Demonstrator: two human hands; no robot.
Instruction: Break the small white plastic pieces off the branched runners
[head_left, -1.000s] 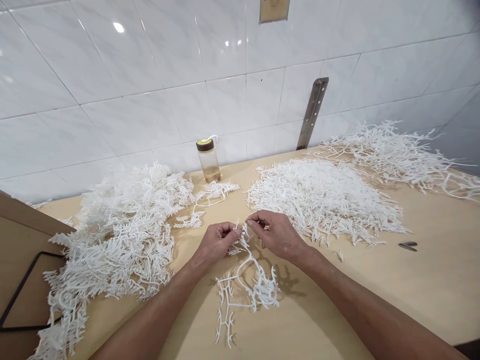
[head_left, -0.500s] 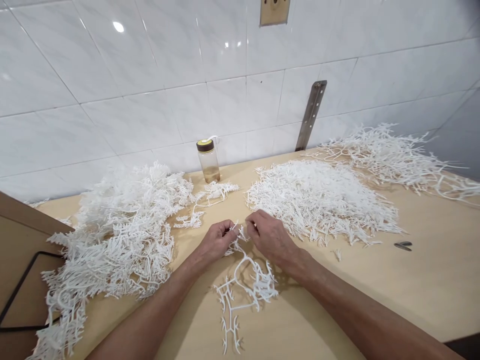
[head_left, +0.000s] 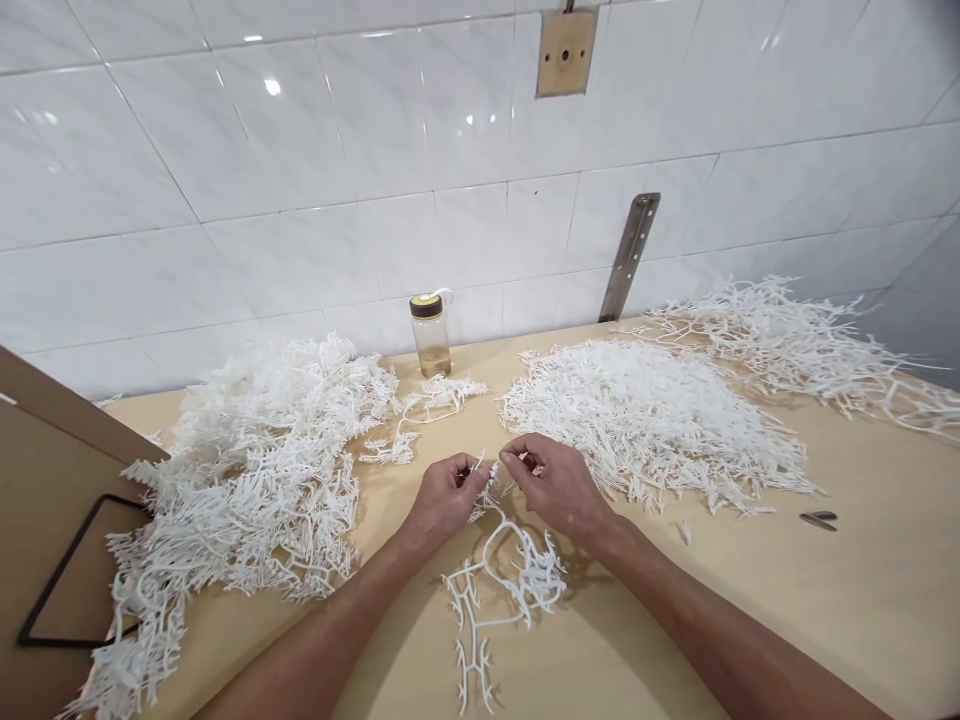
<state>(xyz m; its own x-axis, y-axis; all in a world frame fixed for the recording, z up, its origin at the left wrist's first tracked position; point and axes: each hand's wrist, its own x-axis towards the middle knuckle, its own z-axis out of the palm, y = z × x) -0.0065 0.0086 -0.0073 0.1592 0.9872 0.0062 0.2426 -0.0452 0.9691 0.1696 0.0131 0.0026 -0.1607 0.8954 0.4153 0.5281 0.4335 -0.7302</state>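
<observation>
A branching white plastic piece [head_left: 491, 622] hangs and lies between my forearms at the front of the table. My left hand [head_left: 450, 492] is closed, thumb and fingers pinching the upper end of this piece. Close to its right, my right hand [head_left: 551, 480] has thumb and forefinger pressed together at the tip; whatever is between them is too small to make out. A large tangled heap of white pieces [head_left: 262, 470] lies to the left, and a flatter pile of small white pieces [head_left: 652, 420] lies just beyond my right hand.
A clear bottle with a dark lid [head_left: 430, 335] stands near the tiled wall. Longer white branches [head_left: 795, 340] lie at the back right. Small dark snips [head_left: 819, 520] rest on the table [head_left: 787, 620] at right. A brown box [head_left: 52, 520] is at the left edge.
The view has tilted up slightly, so everything sits lower in the picture. My right hand's fingers have shifted a little beside the left hand, which still grips the branching piece.
</observation>
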